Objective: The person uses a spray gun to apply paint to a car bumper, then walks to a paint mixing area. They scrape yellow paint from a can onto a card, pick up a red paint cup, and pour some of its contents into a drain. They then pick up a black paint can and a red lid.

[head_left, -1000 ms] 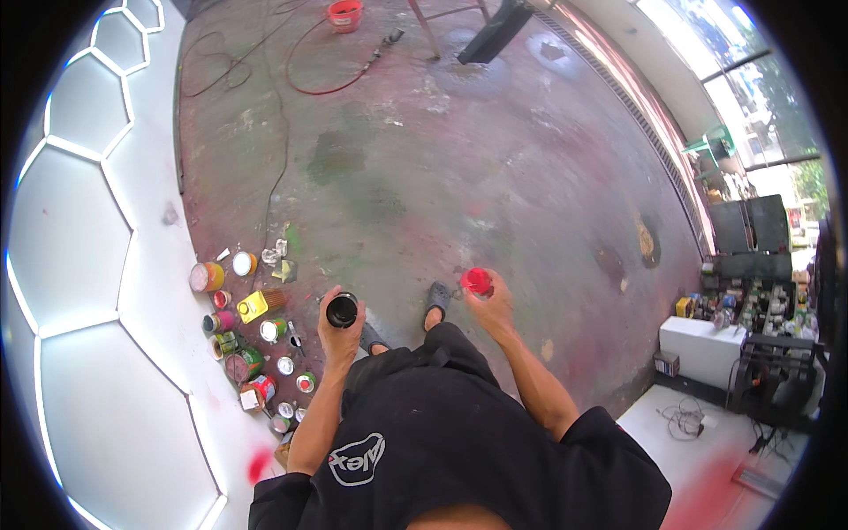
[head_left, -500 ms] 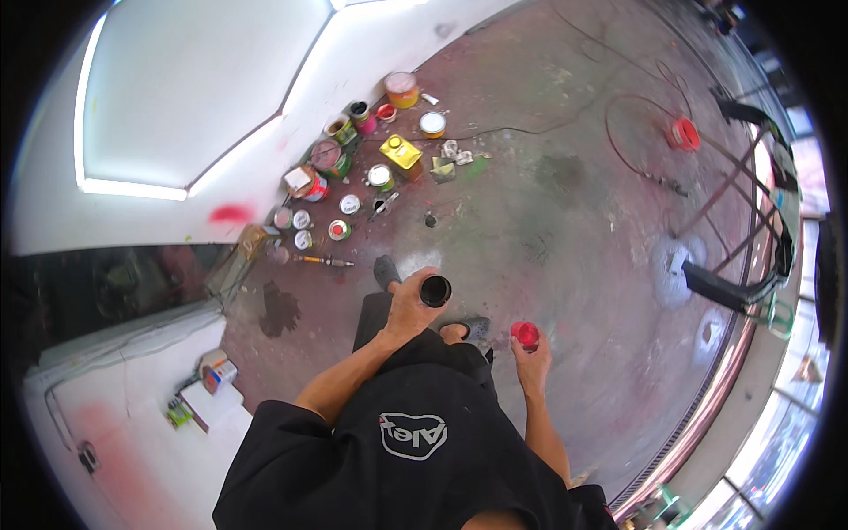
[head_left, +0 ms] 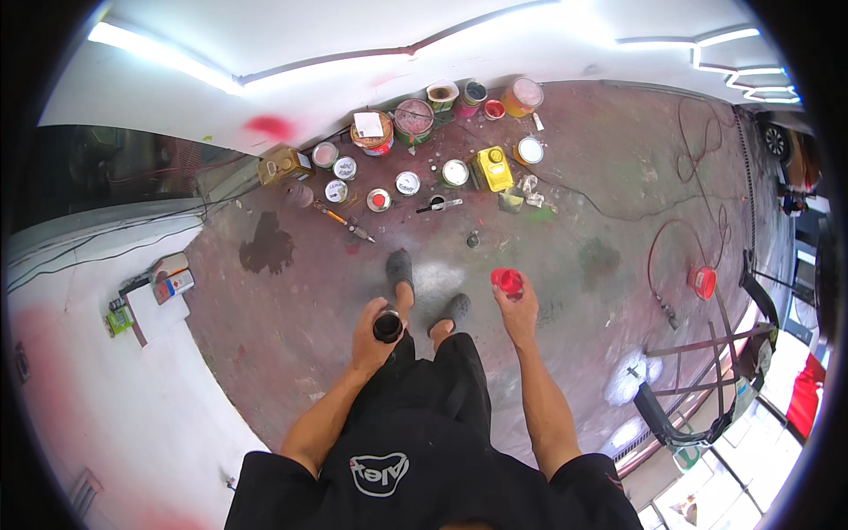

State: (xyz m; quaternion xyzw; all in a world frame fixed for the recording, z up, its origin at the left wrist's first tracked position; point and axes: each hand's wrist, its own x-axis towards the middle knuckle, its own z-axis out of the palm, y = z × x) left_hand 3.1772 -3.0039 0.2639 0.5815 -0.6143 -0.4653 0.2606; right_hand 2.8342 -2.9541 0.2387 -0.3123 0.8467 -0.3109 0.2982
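My left hand is closed around a dark cup in front of my left thigh. The inside of that cup looks black; how full it is I cannot tell. Farther forward and to the right, my right hand grips a small red cup, red inside and out. The two cups are well apart, both held above the floor. Beyond them stand several paint cans, among them a white-lidded can and a yellow rectangular can. A small dark object lies on the floor nearer my feet.
A long orange-handled tool lies near the cans. At the right are a red bucket, a hose and a metal stand bearing dark panels. A white ledge with boxes borders the left. Cans line the wall.
My view has swung toward the right, bringing the cans nearer the middle. The right hand has lifted the red cup forward, while the left hand's dark cup sits lower and closer to me.
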